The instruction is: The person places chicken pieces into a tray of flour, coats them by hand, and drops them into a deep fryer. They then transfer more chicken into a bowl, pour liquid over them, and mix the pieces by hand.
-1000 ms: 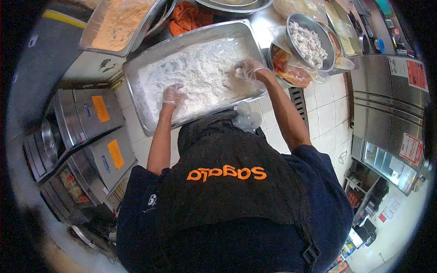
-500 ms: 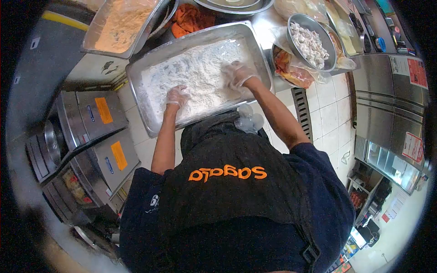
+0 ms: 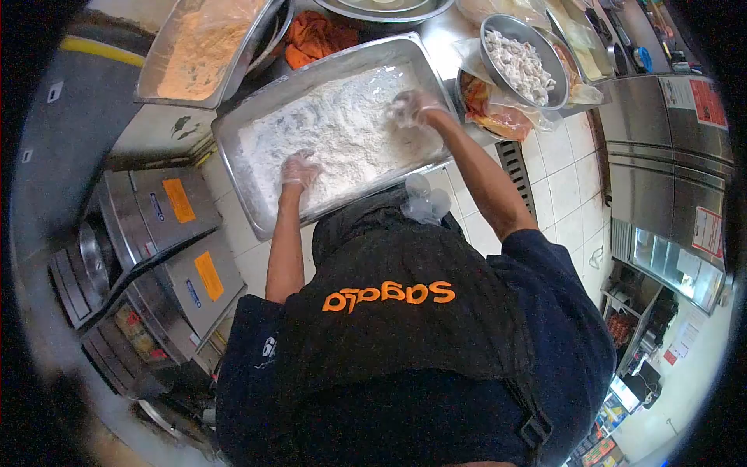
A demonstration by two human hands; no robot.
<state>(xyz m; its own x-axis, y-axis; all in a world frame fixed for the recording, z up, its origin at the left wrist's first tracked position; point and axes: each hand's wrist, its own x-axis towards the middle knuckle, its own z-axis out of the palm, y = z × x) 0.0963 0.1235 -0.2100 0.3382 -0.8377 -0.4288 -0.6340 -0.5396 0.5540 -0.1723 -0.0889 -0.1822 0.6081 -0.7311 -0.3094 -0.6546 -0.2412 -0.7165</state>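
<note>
A large rectangular steel pan (image 3: 233, 167) holds white flour-like powder (image 3: 342, 117) spread across its bottom. My left hand (image 3: 299, 171), in a clear plastic glove, rests at the powder near the pan's front left side, with its fingers stretched out. Over the right part of the pan is my right hand (image 3: 411, 107), also gloved, its fingers curled in. What it holds, if anything, is too small and blurred to make out. Around the right hand the powder is thinner along the pan's right side.
Right of the pan, a metal bowl (image 3: 562, 92) of white-coated pieces sits over a container of marinated meat (image 3: 498, 117). A tray of orange powder (image 3: 198, 58) stands at the upper left, beside an orange cloth (image 3: 315, 37). Steel-lidded equipment (image 3: 191, 272) is at the left.
My right hand has shifted slightly up in the view, and its fingers look more curled. My left hand stays at nearly the same spot in the powder. The whole view has shifted slightly.
</note>
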